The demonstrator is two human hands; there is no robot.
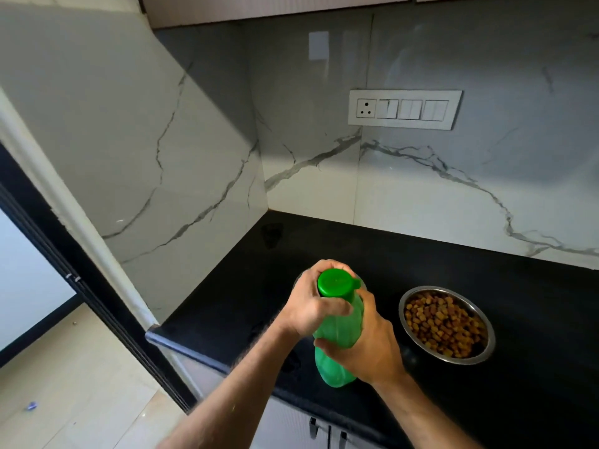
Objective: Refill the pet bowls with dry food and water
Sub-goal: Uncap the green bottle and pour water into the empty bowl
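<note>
A bright green bottle (pixel 337 338) with a matching green cap (pixel 335 283) stands on the black surface (pixel 486 254). Beside the bottle, brown kibble (pixel 445 322) fills a silver steel bowl (pixel 486 346). Behind it, white grey-veined marble wall (pixel 453 196).

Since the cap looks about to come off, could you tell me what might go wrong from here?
1. The green bottle is held near the black counter's front edge; a squeeze as the cap opens could spill water onto the floor.
2. The steel bowl of dry food sits close by the right hand; splashes could wet it.
3. The left hand hides what lies behind it.
</note>
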